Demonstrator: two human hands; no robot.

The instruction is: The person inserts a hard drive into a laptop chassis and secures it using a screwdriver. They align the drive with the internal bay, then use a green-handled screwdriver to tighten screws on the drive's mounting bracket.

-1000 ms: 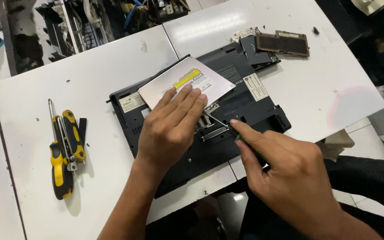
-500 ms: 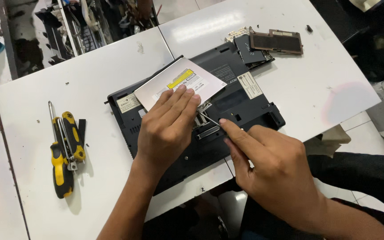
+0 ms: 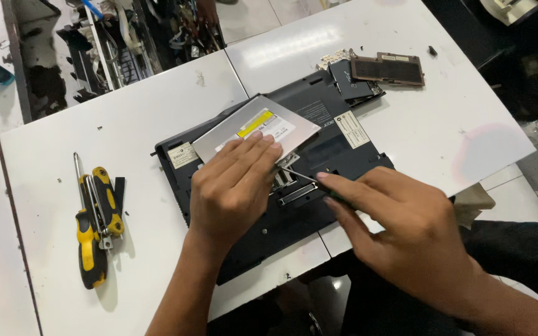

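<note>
A black laptop (image 3: 337, 146) lies upside down on the white table (image 3: 144, 118). A silver optical drive (image 3: 253, 124) with a yellow label rests on its underside. My left hand (image 3: 235, 186) lies flat on the drive and the laptop, fingers pressed together. My right hand (image 3: 400, 230) grips a thin screwdriver (image 3: 300, 176) whose tip points at a metal bracket beside my left fingertips.
Yellow-and-black pliers and a screwdriver (image 3: 94, 224) lie at the left of the table. Removed covers and a brown panel (image 3: 384, 68) sit at the laptop's far corner. A rack of dismantled electronics (image 3: 126, 43) stands beyond the table. Table edges run near me.
My right hand has shifted left and slightly down, bringing the screwdriver tip nearer my left fingers. The left hand stays on the drive.
</note>
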